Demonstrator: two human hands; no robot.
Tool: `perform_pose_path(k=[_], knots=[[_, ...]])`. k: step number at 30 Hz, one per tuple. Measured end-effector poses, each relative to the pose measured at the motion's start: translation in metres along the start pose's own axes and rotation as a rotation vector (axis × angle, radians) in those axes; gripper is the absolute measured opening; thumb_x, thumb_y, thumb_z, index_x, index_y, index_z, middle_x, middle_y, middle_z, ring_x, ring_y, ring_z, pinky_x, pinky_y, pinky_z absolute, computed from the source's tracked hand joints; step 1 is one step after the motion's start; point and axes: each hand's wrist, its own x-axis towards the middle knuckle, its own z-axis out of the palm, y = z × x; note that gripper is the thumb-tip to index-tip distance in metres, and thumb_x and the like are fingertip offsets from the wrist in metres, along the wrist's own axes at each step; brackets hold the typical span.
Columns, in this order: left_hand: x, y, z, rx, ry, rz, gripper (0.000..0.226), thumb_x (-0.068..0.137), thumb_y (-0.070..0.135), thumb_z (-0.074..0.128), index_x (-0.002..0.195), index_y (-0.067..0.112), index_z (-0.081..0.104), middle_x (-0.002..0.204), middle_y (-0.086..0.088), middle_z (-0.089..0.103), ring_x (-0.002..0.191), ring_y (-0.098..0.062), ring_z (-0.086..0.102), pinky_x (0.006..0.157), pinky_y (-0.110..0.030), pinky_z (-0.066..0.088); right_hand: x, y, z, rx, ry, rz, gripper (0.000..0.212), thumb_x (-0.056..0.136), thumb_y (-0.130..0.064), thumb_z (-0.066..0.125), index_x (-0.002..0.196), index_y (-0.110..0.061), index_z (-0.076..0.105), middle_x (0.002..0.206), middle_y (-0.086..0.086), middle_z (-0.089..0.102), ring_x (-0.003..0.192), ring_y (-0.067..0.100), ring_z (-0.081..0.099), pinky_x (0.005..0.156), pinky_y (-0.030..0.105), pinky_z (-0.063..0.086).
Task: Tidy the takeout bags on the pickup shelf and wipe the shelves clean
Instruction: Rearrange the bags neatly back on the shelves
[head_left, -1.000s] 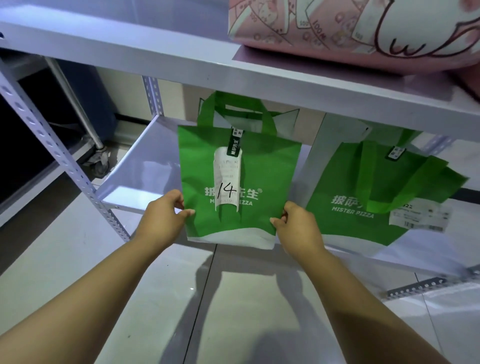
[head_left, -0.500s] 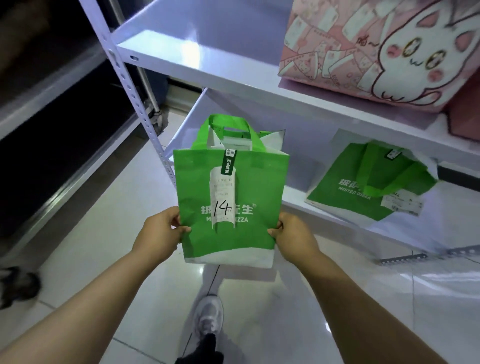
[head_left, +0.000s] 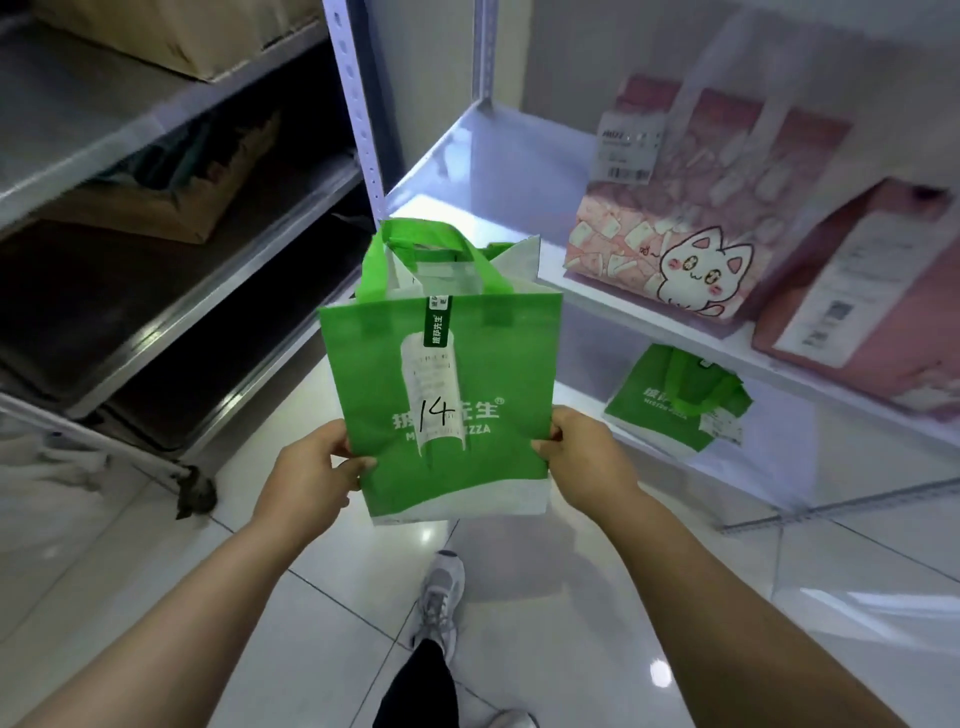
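Green non-woven fabric with a white base makes up the takeout bag (head_left: 511, 364), which is held upright in the air in front of the white metal shelf unit (head_left: 358, 104), above the glossy tiled floor (head_left: 649, 613) and touching neither board. The left hand (head_left: 306, 483) grips its lower left edge with the thumb on the front face. The right hand (head_left: 587, 457) pinches the lower right edge the same way. A white paper receipt (head_left: 434, 384) marked "14" runs down the front.

A second green takeout bag (head_left: 670, 400) lies flat on the lower shelf board (head_left: 789, 467), well apart to the right. On the upper shelf board (head_left: 467, 171) rest a pink bag printed with a cartoon cat (head_left: 691, 223) and, just beside it, a plain pink bag with a white label (head_left: 883, 312). A grey sneaker (head_left: 441, 592) shows below the held bag.
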Motion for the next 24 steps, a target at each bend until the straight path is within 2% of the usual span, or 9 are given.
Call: perform_pose_path(k=[2,5,8,11,14,17,18,21,24], knots=[[-0.014,0.018,-0.017,-0.008,0.020,0.022,0.024,0.085,0.013,0.062,0.089,0.037,0.061,0.083,0.012,0.065,0.068,-0.018,0.067,0.061,-0.044,0.057,-0.015,-0.014,-0.019,-0.037,0.035,-0.034,0.034,0.091,-0.022,0.056,0.064,-0.024,0.035,0.063,-0.002,0.048,0.058,0.016,0.044,0.050,0.030,0.032],[-0.036,0.056,-0.049,0.000,0.069,0.090,0.024,0.085,0.016,0.062,0.090,0.039,0.061,0.083,0.014,0.067,0.068,-0.016,0.068,0.063,-0.045,0.057,-0.044,-0.041,-0.058,-0.052,0.119,-0.104,0.034,0.092,-0.025,0.053,0.065,-0.024,0.033,0.064,-0.002,0.047,0.059,0.016,0.042,0.050,0.030,0.030],[-0.051,0.097,-0.078,-0.013,0.121,0.175,0.027,0.085,0.019,0.062,0.091,0.045,0.061,0.083,0.017,0.067,0.069,-0.004,0.066,0.066,-0.042,0.056,-0.062,-0.066,-0.093,-0.020,0.179,-0.162,0.030,0.092,-0.025,0.052,0.068,-0.025,0.036,0.068,-0.002,0.053,0.063,0.016,0.049,0.055,0.031,0.039],[-0.057,0.131,-0.103,-0.064,0.178,0.234,0.023,0.084,0.017,0.064,0.090,0.039,0.064,0.081,0.014,0.068,0.072,-0.007,0.065,0.073,-0.042,0.055,-0.074,-0.091,-0.124,0.007,0.245,-0.217,0.018,0.092,-0.025,0.052,0.077,-0.022,0.044,0.077,0.002,0.060,0.072,0.022,0.056,0.068,0.042,0.051],[-0.056,0.163,-0.125,-0.075,0.229,0.315,0.021,0.084,0.014,0.065,0.086,0.035,0.064,0.080,0.010,0.068,0.073,-0.013,0.066,0.072,-0.045,0.056,-0.079,-0.114,-0.155,0.014,0.341,-0.266,0.023,0.092,-0.024,0.052,0.074,-0.025,0.039,0.077,0.002,0.059,0.073,0.024,0.056,0.070,0.045,0.051],[-0.048,0.196,-0.146,-0.120,0.261,0.404,0.024,0.084,0.014,0.065,0.081,0.038,0.063,0.076,0.014,0.068,0.068,-0.006,0.066,0.060,-0.033,0.057,-0.078,-0.137,-0.184,0.032,0.429,-0.314,0.021,0.092,-0.024,0.052,0.075,-0.024,0.040,0.077,0.002,0.059,0.073,0.025,0.056,0.070,0.044,0.050],[-0.043,0.206,-0.154,-0.103,0.275,0.430,0.022,0.083,0.016,0.066,0.079,0.037,0.062,0.075,0.016,0.067,0.067,-0.005,0.065,0.060,-0.034,0.057,-0.077,-0.145,-0.193,0.052,0.446,-0.328,0.020,0.092,-0.023,0.052,0.075,-0.024,0.041,0.077,0.002,0.058,0.073,0.025,0.056,0.070,0.045,0.050],[-0.019,0.235,-0.180,-0.063,0.315,0.496,0.018,0.082,0.018,0.068,0.075,0.030,0.058,0.075,0.012,0.067,0.072,-0.013,0.064,0.069,-0.041,0.056,-0.068,-0.171,-0.217,0.103,0.494,-0.373,0.015,0.093,-0.022,0.051,0.079,-0.023,0.044,0.079,0.001,0.059,0.074,0.025,0.057,0.068,0.043,0.050],[0.012,0.262,-0.205,-0.067,0.330,0.570,0.023,0.081,0.012,0.068,0.073,0.030,0.056,0.074,0.011,0.065,0.069,-0.018,0.064,0.067,-0.044,0.056,-0.052,-0.196,-0.239,0.088,0.579,-0.387,0.012,0.093,-0.024,0.050,0.083,-0.022,0.044,0.079,0.000,0.059,0.071,0.023,0.056,0.067,0.044,0.050]])
